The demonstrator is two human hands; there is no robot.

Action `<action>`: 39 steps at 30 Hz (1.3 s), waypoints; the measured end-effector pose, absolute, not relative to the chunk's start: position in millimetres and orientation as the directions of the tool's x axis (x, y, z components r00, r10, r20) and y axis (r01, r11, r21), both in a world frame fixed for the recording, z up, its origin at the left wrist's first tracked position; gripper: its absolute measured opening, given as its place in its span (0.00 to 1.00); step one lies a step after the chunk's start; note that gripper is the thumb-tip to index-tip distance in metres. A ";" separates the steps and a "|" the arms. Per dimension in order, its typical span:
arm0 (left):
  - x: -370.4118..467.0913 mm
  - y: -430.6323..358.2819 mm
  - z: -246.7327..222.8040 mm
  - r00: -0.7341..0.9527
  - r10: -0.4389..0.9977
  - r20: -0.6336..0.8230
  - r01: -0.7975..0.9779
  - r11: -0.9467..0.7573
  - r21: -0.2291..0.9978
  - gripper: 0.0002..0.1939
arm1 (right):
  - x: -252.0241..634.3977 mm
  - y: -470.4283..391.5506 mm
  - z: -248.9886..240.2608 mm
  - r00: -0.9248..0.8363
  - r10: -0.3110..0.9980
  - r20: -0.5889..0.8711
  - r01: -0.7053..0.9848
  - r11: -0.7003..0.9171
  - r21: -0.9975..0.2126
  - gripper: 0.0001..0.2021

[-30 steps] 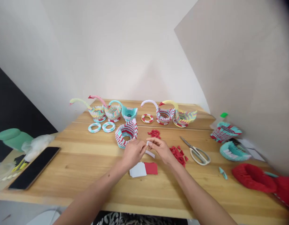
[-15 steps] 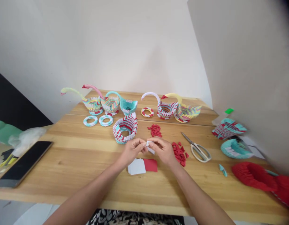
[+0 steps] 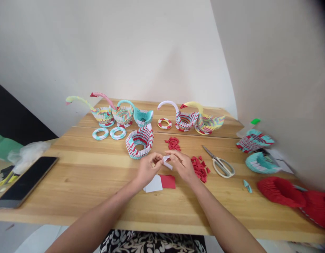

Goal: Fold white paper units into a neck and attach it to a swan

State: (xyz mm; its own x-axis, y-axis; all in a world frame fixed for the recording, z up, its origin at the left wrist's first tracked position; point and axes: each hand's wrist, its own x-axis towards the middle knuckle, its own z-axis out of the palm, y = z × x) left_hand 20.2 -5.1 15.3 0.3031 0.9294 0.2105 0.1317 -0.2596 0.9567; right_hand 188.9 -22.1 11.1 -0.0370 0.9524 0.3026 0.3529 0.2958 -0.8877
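Observation:
Between my two hands is a small folded piece of white paper point(image 3: 167, 164). My left hand point(image 3: 148, 168) pinches its left side, and my right hand point(image 3: 182, 166) grips its upper right part. Just below them on the table lie a stack of white paper slips point(image 3: 154, 184) and a red paper stack point(image 3: 168, 181). Behind my left hand stands a red, white and teal folded-paper basket body point(image 3: 139, 142). One pile of red folded paper pieces point(image 3: 200, 169) is right of my right hand, and a smaller red pile point(image 3: 173, 143) lies beyond it.
Paper swans point(image 3: 186, 121) and paper rings point(image 3: 100, 133) line the back of the wooden table point(image 3: 94, 196). Scissors point(image 3: 222, 165) lie right of the red pieces. A phone point(image 3: 26, 181) rests at the left, and red paper work point(image 3: 284, 193) at the right edge.
The white paper has opened into a bent strip between my fingers, and my right fingers have shifted on its top. The whole view has tilted slightly.

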 end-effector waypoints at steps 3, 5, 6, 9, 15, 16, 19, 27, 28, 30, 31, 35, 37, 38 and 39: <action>20.3 -8.0 17.8 0.281 0.920 0.273 0.181 -0.330 0.927 0.05 | 186.8 -22.6 8.8 -0.032 0.956 0.291 0.321 0.285 -0.903 0.12; 20.2 -8.2 18.5 0.270 0.933 0.239 0.133 -0.282 0.950 0.06 | 184.9 -21.5 5.7 -0.008 0.960 0.278 0.303 0.268 -0.915 0.11; 20.1 -7.7 18.6 0.268 0.942 0.200 0.083 -0.230 0.970 0.07 | 184.0 -20.8 4.1 0.001 0.965 0.264 0.286 0.253 -0.924 0.11; 20.2 -5.4 18.3 0.294 0.954 0.054 -0.120 -0.019 0.993 0.09 | 182.0 -19.5 1.2 0.014 0.975 0.220 0.226 0.211 -0.951 0.12; 21.4 -4.1 17.6 0.369 0.928 -0.042 -0.410 0.203 0.889 0.15 | 178.8 -21.6 6.6 0.018 0.984 0.177 0.115 0.174 -0.978 0.11; 21.5 -4.2 17.7 0.379 0.925 -0.038 -0.438 0.215 0.873 0.15 | 178.4 -21.9 7.5 0.010 0.986 0.169 0.092 0.167 -0.982 0.10; 21.6 -4.3 17.6 0.376 0.926 -0.017 -0.459 0.203 0.865 0.13 | 177.9 -22.0 8.5 0.004 0.989 0.149 0.061 0.148 -0.987 0.11; 16.6 -3.8 12.7 0.268 0.902 0.339 0.210 -0.398 0.893 0.03 | 176.5 -21.0 5.8 0.032 0.989 0.143 0.104 0.139 -0.985 0.12; 15.5 -3.8 12.3 0.283 0.869 0.406 0.290 -0.481 0.827 0.03 | 176.7 -20.9 4.7 0.025 0.988 0.150 0.115 0.146 -0.983 0.12; 13.5 -3.7 11.8 0.318 0.784 0.533 0.385 -0.621 0.683 0.04 | 177.5 -20.5 1.9 0.008 0.985 0.172 0.144 0.169 -0.975 0.13; 12.7 -3.6 11.6 0.335 0.737 0.587 0.405 -0.675 0.617 0.04 | 178.1 -20.3 0.4 -0.002 0.983 0.184 0.160 0.182 -0.970 0.13; 11.3 -3.1 10.9 0.363 0.630 0.686 0.435 -0.766 0.473 0.06 | 180.4 -19.4 -3.0 -0.028 0.977 0.211 0.211 0.212 -0.954 0.12; 11.1 -2.9 10.4 0.355 0.628 0.693 0.471 -0.760 0.448 0.06 | 181.1 -19.2 -2.9 -0.036 0.975 0.217 0.224 0.220 -0.950 0.12; 10.9 -2.7 10.2 0.350 0.628 0.695 0.484 -0.756 0.440 0.06 | 181.3 -19.3 -2.7 -0.041 0.975 0.217 0.226 0.220 -0.949 0.12; 10.7 -2.4 9.9 0.348 0.628 0.696 0.491 -0.754 0.436 0.06 | 181.4 -19.4 -2.4 -0.044 0.975 0.216 0.225 0.220 -0.949 0.12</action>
State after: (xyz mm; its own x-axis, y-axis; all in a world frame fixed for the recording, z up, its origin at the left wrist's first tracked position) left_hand 10.7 -2.4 9.9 0.3477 0.6283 0.6959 0.4908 -0.7544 0.4359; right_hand 181.4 -19.4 -2.4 -0.0444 0.9754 0.2159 0.2247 0.2203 -0.9492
